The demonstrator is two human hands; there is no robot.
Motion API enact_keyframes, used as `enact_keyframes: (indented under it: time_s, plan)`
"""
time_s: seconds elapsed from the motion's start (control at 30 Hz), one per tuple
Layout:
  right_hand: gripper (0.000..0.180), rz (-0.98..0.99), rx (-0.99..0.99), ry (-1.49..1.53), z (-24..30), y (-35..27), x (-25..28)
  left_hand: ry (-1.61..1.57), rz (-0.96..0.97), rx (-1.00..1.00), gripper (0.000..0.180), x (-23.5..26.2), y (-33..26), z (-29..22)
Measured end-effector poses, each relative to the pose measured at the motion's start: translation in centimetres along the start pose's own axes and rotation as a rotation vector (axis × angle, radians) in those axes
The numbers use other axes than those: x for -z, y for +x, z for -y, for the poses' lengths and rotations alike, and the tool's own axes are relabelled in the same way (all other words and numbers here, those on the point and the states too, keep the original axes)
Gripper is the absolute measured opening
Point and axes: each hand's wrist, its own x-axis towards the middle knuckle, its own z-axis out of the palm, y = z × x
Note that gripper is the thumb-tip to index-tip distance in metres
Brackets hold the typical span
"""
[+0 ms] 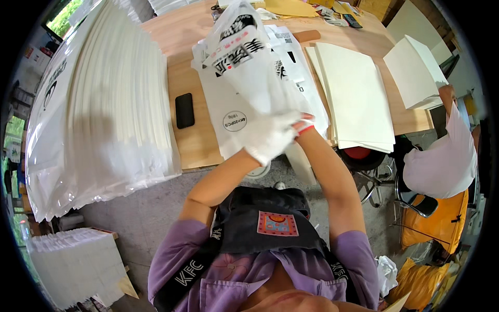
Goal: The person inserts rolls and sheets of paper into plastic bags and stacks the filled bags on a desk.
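Note:
A white printed plastic bag (234, 93) lies over a pile of similar white bags at the table's near middle, its upper part puffed and crumpled. My left hand (271, 138), in a white glove, reaches across the bag's lower edge to my right wrist; motion smears its fingers. My right hand (302, 125) shows a red glove cuff at the wrist. Its fingers are hidden behind my left hand and the white plastic, so I cannot tell whether it grips the bag. A stack of cream paper sheets (356, 99) lies just to the right.
On the left rises a tall plastic-wrapped stack of packed sheets (109, 99). A black phone (184, 111) lies beside it on the wooden table (200, 151). At right, a person's arm (448, 99) touches a white paper stack (413, 73). A stool (364, 160) stands below the table edge.

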Motion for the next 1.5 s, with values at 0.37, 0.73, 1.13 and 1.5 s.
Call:
enact_keyframes:
  time_s: [0.37,0.73,1.13,1.5]
  plan:
    - [0.042,-0.087,-0.294,0.246,-10.6,-8.5,-6.2,0.701,-0.130,-0.335,0.017,-3.2,-4.0,11.2]
    - [0.037,0.233,-1.067,1.298,-10.5,-14.0,-3.6,0.855,-0.171,0.261,0.016,10.5,-9.4,12.4]
    - [0.032,1.265,-0.102,0.185,-4.3,-25.0,13.1,0.508,0.140,0.157,0.023,8.0,-23.3,-0.5]
    - [0.018,1.160,-0.027,0.182,-9.0,-29.0,8.1,0.378,0.322,0.021,0.026,5.3,-22.8,3.7]
